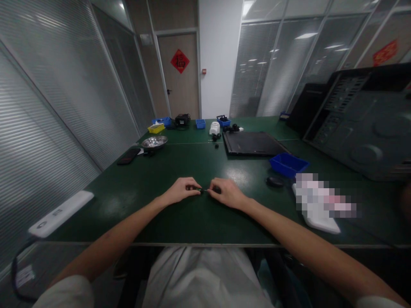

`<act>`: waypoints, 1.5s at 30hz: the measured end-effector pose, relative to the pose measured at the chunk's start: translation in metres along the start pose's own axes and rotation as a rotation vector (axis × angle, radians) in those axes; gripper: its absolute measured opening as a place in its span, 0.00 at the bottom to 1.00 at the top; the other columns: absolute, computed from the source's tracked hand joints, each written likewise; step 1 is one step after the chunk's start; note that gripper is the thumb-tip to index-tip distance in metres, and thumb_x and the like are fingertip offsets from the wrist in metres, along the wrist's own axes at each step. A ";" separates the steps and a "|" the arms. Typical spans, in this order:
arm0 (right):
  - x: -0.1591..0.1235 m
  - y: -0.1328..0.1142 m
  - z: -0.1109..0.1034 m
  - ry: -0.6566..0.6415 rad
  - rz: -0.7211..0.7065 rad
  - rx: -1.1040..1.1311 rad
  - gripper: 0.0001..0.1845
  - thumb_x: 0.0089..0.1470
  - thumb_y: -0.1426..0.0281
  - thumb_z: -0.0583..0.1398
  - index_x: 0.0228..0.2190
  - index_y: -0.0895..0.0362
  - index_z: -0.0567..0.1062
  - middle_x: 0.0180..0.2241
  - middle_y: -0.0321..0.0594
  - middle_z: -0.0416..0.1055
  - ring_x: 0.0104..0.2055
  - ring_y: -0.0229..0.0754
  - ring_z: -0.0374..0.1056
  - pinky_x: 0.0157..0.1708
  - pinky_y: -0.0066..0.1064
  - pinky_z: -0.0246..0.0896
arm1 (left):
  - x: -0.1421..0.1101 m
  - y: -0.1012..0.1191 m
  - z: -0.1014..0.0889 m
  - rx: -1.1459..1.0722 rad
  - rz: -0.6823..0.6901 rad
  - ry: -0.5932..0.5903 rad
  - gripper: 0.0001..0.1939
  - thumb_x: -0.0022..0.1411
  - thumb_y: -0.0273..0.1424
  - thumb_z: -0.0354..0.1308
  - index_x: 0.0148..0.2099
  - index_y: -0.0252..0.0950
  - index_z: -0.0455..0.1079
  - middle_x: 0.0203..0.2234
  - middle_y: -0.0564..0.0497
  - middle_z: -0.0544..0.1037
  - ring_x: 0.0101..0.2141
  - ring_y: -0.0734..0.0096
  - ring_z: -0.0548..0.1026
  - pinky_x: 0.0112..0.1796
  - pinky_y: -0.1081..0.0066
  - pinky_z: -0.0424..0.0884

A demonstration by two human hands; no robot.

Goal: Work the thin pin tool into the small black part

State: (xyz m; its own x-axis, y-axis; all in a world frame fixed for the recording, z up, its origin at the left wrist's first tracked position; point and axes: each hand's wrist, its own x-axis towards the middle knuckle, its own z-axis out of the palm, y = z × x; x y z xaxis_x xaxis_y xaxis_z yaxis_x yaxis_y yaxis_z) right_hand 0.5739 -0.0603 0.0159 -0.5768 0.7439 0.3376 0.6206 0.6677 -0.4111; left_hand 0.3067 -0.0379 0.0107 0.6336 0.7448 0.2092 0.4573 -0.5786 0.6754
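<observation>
Containers, mostly toward the far side of the green table (180, 167): metal bowl (154, 142) at left, shiny inside, contents unclear; yellow tray (156, 128) behind it with something white in or over it; wide blue tray (166, 121) just beside that, contents too small to tell; small blue tray (200, 124) near the middle, inside unclear; round-cornered blue container (225, 122) right of it, dark items in it, piled up to the rim. Closer, at right, deep blue bin (289, 166), blue inner walls showing, sits near the black mouse (274, 182) and the front right corner of the flat black panel (253, 143). Both forearms reach in from the lower corners, angled inward, hands meeting low over the table near the front middle. Left hand (182, 190): palm side turned inward, thumb and fingers pinching the small green-and-dark part (199, 189), tip pointing right. Right hand (228, 193): fingers curled, thumb and index pinching the dark-handled tool (216, 189), thin shaft pointing left at the part; contact between the two can't be told. Part and tool both sit between the hands, well apart from the containers. White case (61, 214) at left edge, dark phone (128, 156) near the bowl.
</observation>
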 end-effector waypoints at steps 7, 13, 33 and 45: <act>-0.001 -0.003 -0.001 -0.019 -0.010 -0.032 0.06 0.64 0.65 0.61 0.36 0.54 0.76 0.35 0.37 0.74 0.34 0.38 0.68 0.34 0.29 0.54 | -0.005 0.012 0.004 0.000 0.026 0.032 0.16 0.68 0.40 0.62 0.51 0.35 0.81 0.40 0.45 0.78 0.35 0.69 0.74 0.37 0.72 0.69; -0.002 -0.004 -0.002 -0.007 -0.028 -0.017 0.06 0.65 0.65 0.61 0.36 0.54 0.76 0.36 0.37 0.74 0.35 0.38 0.68 0.35 0.29 0.55 | -0.006 0.018 0.000 -0.019 0.076 0.044 0.14 0.69 0.38 0.61 0.50 0.37 0.82 0.43 0.45 0.81 0.42 0.65 0.78 0.45 0.69 0.71; -0.003 -0.006 0.003 -0.019 -0.076 -0.062 0.06 0.65 0.65 0.60 0.38 0.54 0.75 0.36 0.36 0.73 0.33 0.38 0.68 0.33 0.29 0.54 | -0.004 0.022 0.002 0.003 0.075 0.023 0.14 0.69 0.37 0.61 0.50 0.37 0.83 0.42 0.45 0.81 0.41 0.65 0.78 0.44 0.70 0.71; -0.001 -0.004 0.010 -0.030 -0.085 -0.060 0.06 0.67 0.65 0.58 0.40 0.54 0.73 0.38 0.38 0.73 0.35 0.39 0.68 0.33 0.29 0.54 | -0.002 0.022 0.010 -0.064 0.087 0.034 0.13 0.69 0.38 0.62 0.48 0.38 0.83 0.43 0.46 0.82 0.43 0.63 0.79 0.48 0.68 0.71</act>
State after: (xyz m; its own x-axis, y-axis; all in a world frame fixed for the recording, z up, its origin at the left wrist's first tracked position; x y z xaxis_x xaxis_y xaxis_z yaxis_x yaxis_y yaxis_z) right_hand 0.5668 -0.0642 0.0089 -0.6441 0.6837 0.3429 0.5987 0.7297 -0.3303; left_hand 0.3211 -0.0556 0.0183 0.6469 0.7045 0.2920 0.3600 -0.6196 0.6975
